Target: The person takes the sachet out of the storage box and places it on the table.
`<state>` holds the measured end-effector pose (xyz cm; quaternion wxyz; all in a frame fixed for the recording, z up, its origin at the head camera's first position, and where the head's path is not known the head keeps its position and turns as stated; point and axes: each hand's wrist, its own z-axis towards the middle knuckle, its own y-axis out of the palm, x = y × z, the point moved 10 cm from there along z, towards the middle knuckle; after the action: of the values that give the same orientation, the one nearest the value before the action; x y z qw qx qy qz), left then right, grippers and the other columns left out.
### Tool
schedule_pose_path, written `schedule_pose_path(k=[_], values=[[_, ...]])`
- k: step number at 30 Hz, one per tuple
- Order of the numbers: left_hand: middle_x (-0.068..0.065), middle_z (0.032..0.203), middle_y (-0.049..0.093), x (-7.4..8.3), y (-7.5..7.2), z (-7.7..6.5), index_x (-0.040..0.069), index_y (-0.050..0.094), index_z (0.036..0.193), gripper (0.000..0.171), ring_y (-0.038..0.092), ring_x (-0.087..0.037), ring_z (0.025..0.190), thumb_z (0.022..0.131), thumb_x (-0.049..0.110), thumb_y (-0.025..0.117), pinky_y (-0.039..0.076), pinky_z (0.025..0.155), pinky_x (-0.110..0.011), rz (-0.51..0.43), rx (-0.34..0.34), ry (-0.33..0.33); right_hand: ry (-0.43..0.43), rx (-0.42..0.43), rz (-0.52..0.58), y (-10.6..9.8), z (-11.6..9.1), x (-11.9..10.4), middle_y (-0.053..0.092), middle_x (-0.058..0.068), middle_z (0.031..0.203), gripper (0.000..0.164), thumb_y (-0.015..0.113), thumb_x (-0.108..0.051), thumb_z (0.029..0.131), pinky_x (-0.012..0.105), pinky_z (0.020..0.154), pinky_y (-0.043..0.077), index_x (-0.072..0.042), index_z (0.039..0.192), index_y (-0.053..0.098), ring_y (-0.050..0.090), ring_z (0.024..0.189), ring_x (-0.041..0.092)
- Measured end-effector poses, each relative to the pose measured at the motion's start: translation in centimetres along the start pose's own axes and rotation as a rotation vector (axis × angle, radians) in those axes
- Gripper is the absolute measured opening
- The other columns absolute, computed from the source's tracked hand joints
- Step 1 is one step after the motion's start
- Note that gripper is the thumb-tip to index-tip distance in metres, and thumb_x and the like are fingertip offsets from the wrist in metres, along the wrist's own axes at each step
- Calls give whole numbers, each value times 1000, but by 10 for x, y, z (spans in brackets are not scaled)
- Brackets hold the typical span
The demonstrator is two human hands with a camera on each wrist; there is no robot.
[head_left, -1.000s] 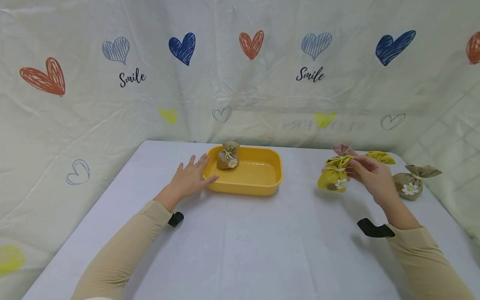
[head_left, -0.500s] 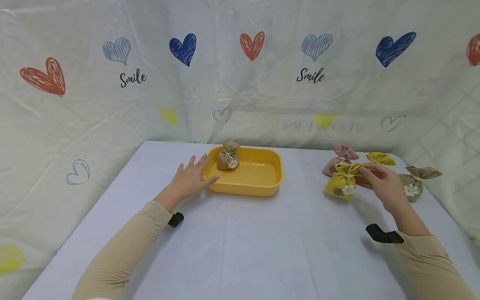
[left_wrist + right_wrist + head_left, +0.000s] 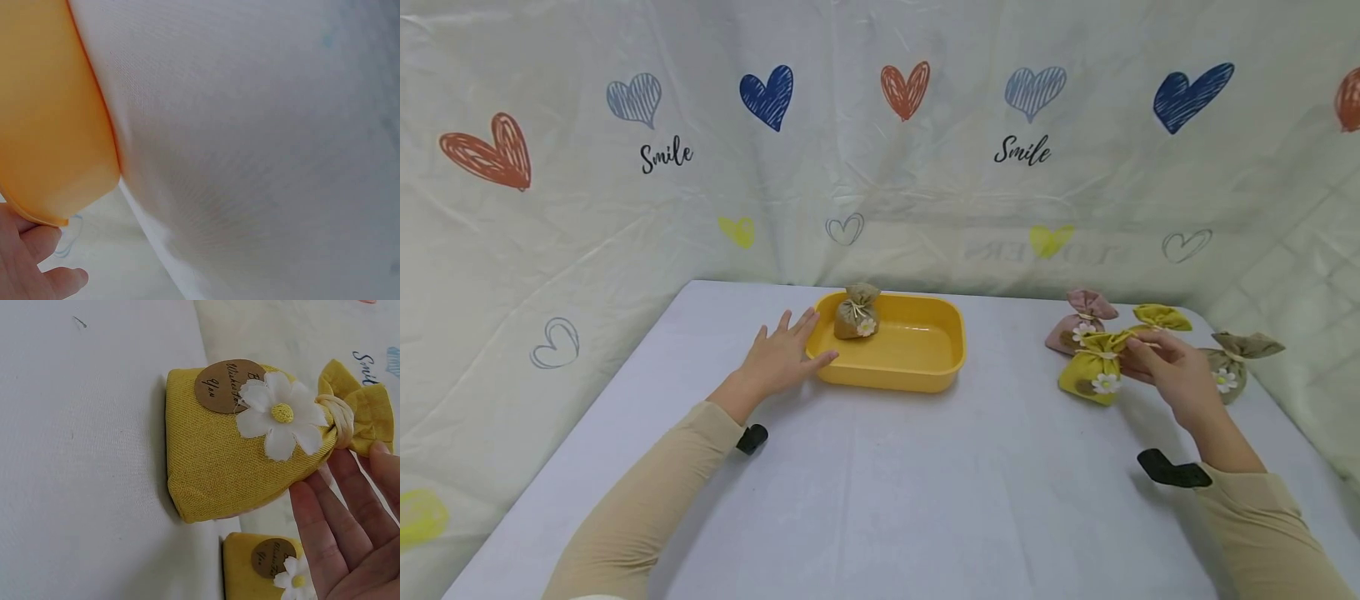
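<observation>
In the head view my left hand (image 3: pixel 778 354) lies with its fingers spread at the left end of a yellow plastic tray (image 3: pixel 887 377). The left wrist view has its fingers (image 3: pixel 40 242) at the tray's rim. A brown cloth sachet (image 3: pixel 852 321) sits in the tray's left part. My right hand (image 3: pixel 1176 371) pinches a yellow cloth sachet (image 3: pixel 219 459) by its gathered top, thumb against the ruffle. The sachet stands upright, bearing a white flower and a round brown tag, its base close over the table.
A pink sachet (image 3: pixel 1063 333) stands just behind the held one. Another yellow sachet (image 3: pixel 1163 317) is behind my right hand, partly hidden. Farther right is a brown sachet (image 3: pixel 1240 358). A white curtain with printed hearts hangs behind the white table (image 3: pixel 925 483).
My right hand has moved right and nearer to me with the yellow sachet, lowering it in view. More of the pink sachet shows now. The left hand and tray have stayed put.
</observation>
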<state>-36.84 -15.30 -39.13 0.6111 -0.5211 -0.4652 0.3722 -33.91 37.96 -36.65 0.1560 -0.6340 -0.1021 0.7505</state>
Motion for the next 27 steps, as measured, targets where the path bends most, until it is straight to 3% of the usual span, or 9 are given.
schedule_pose_path(k=[9,17,22,27], values=[[-8,170,17,1,-1,0,7,20,164,92,12,-44,154,100,69,41,13,116,-71,-4,-4,1,-11,12,16,-1,1,-1,70,-22,91,11,56,-22,107,16,69,57,-16,109,65,70,81,-5],[-8,170,16,1,0,1,7,20,164,92,11,-44,154,100,70,40,13,116,-71,-4,-9,1,-78,4,-64,-5,2,-7,68,-27,94,9,57,-17,107,11,71,54,-16,111,65,67,83,-10],[-9,170,16,1,0,1,7,20,164,93,12,-44,154,100,70,40,13,116,-71,-3,-14,0,-107,7,-35,-14,-1,-14,69,-27,95,12,59,-14,106,9,72,52,-21,112,67,66,86,-11],[-9,170,16,1,0,0,7,20,164,92,11,-44,154,100,70,40,13,116,-71,-8,-19,-5,-112,34,-7,-21,-3,-22,70,-26,98,11,58,-13,106,9,72,52,-16,113,66,67,87,-9]])
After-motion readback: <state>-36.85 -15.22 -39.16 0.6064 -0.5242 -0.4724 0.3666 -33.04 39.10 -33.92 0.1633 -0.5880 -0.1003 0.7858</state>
